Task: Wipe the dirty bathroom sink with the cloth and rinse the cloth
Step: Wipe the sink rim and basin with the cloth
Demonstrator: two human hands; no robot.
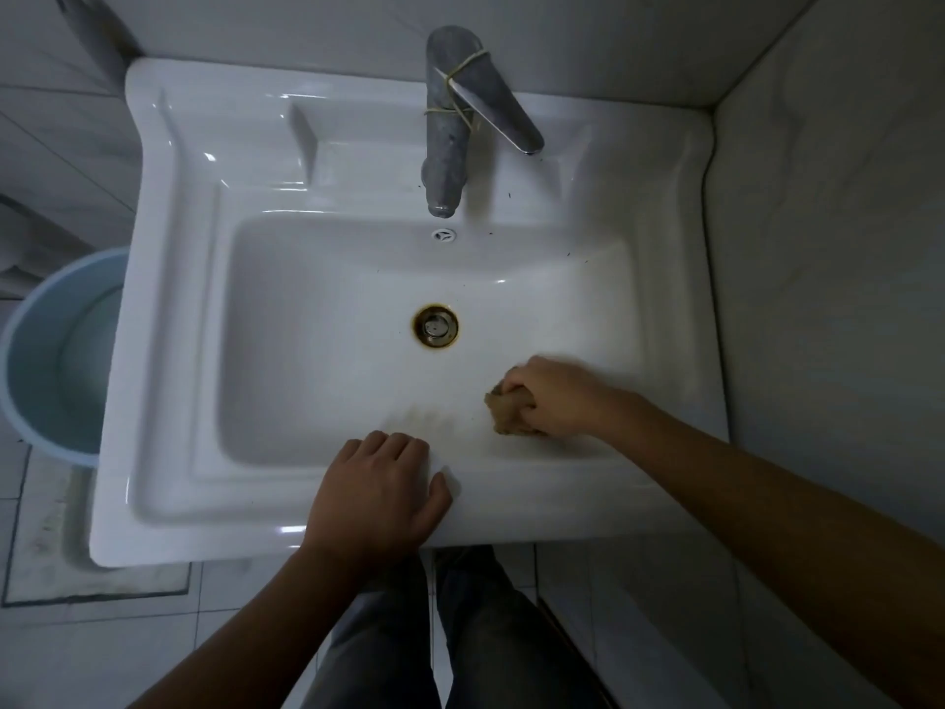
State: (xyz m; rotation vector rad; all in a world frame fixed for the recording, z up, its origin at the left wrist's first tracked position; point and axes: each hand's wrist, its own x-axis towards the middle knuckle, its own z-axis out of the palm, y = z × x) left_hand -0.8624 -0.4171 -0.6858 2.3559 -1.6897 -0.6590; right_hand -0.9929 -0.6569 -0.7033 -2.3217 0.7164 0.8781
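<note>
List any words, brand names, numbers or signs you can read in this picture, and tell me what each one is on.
None can be read.
faucet: no visible brand or lettering, only rubber bands wrapped around it.
sink: plain white, no markings.
overflow cap: a small embossed shape, too small to read.
cloth in the right hand: no label showing.
blue basin: no print.

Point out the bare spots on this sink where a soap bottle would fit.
The left ledge, between the sink's left rim and the faucet, is bare. So is the ledge right of the faucet handle, apart from dark specks. The front rim is crowded: the left hand rests there, and the right hand scrubs with the cloth nearby.
</note>
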